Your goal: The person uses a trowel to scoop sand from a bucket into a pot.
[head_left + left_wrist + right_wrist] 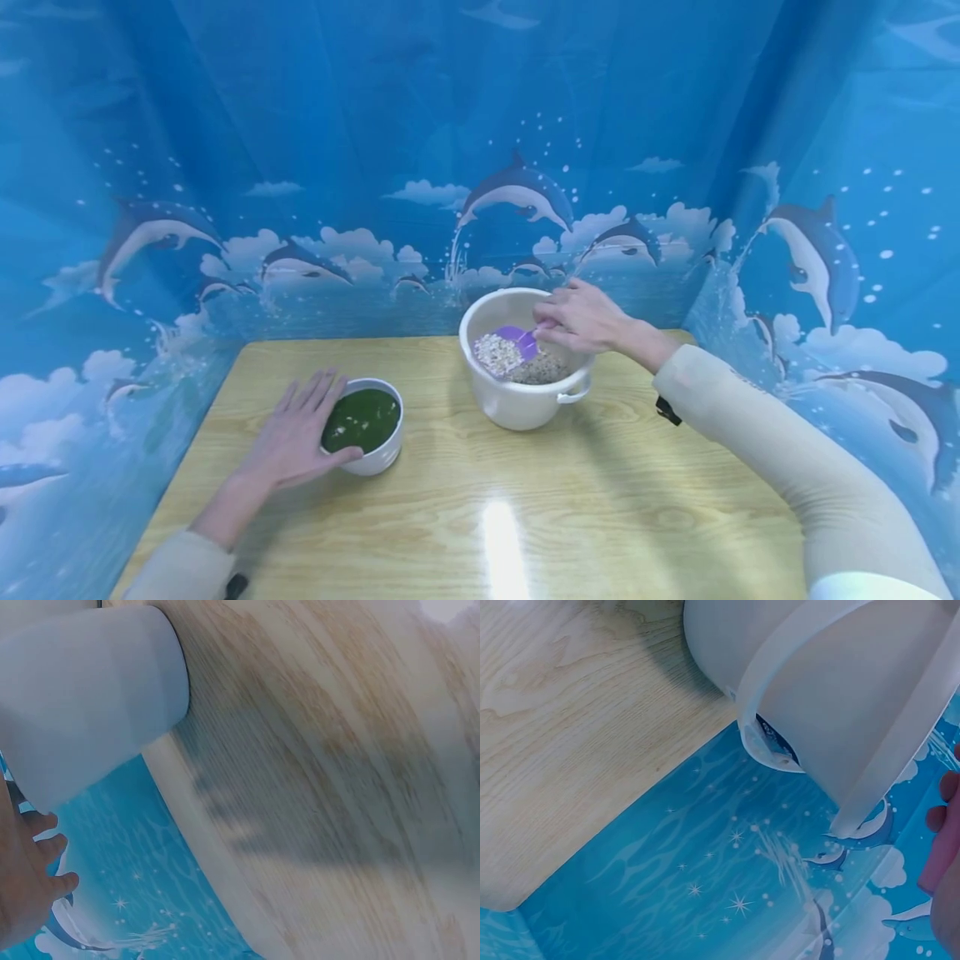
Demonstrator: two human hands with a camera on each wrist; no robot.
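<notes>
In the head view my right hand [581, 319] reaches over the rim of a white bucket [517, 408] and grips the handle of a purple scoop [517, 340]. The scoop's bowl is down inside the bucket, among pale grains [498, 356] and browner ones [546, 368]. At the right edge of the right wrist view, the scoop's handle [939, 851] shows pinkish in my curled fingers. My left hand [296, 433], fingers extended, rests against the left side of a white bowl [384, 455]. That bowl is dark green inside, with a few pale flecks.
Both containers stand on a light wooden table [450, 517], the bowl left of the bucket and nearer me. A blue dolphin-print curtain [360, 167] encloses the back and sides. The bucket has a side handle [574, 393] facing right and toward me.
</notes>
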